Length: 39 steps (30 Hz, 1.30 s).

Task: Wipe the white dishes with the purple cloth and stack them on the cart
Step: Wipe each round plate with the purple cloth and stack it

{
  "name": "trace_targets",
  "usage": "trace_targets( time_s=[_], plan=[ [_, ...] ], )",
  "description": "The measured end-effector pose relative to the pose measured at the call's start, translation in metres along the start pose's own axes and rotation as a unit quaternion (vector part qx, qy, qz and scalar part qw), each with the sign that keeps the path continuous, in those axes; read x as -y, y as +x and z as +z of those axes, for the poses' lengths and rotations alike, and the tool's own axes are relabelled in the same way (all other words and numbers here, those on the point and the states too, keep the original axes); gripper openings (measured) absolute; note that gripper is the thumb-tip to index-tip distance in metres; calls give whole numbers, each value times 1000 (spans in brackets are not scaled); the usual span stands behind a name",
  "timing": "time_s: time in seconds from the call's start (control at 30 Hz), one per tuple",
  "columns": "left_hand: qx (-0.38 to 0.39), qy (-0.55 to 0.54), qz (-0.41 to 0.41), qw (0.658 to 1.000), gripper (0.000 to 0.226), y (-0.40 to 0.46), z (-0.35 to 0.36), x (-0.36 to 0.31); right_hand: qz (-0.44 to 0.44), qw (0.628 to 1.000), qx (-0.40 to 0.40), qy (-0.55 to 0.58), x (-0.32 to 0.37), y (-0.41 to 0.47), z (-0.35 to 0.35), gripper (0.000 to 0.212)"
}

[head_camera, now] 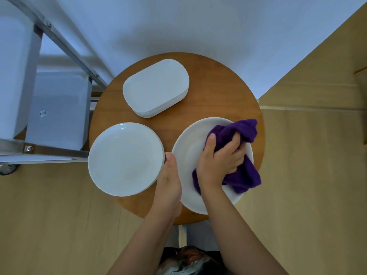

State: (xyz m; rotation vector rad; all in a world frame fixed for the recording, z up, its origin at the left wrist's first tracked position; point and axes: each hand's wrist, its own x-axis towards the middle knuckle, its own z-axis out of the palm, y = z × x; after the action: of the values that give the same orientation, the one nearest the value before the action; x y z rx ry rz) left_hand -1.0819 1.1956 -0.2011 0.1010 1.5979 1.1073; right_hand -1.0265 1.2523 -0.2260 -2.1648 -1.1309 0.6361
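Purple terry cloth (238,155) lay bunched inside the round white plate (188,155) at the near right of the round wooden counter (218,92), its long axis running from the plate's far right rim to its near rim. The right hand (220,159) gripped the cloth, fingers (236,141) curled into it and pressing it down. The left hand (168,175) rested at the plate's left edge; whether its fingers were curled could not be told. A stack of round white plates (125,159) sat just left, a stack of oblong white dishes (155,87) farther back, its long axis slanting far right. A metal cart (59,46) stood left.
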Motion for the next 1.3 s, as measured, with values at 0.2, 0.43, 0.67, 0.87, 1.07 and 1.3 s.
trace_targets(
  time_s=[0.2, 0.43, 0.67, 0.87, 1.07, 1.3],
  plan=[
    [30, 29, 9, 999, 75, 0, -11, -11, -171, 982, 69, 48, 20, -14, -5, 48],
    [37, -47, 12, 998, 43, -4, -17, -17, -253, 938, 208, 113, 33, -33, -12, 21],
    [40, -124, -12, 991, 51, -7, -28, -19, -156, 911, 356, 139, 13, -46, -24, 11],
    [16, -124, -42, 991, 46, -1, -37, -18, -210, 879, 421, 75, 2, -44, -33, 17],
    [55, -126, -26, 990, 45, 2, -44, -25, -209, 819, 533, -42, -11, -28, -54, 19],
    [45, -69, 21, 996, 35, -2, -47, -20, -91, 724, 655, -194, -16, 4, -83, 20]
  ],
)
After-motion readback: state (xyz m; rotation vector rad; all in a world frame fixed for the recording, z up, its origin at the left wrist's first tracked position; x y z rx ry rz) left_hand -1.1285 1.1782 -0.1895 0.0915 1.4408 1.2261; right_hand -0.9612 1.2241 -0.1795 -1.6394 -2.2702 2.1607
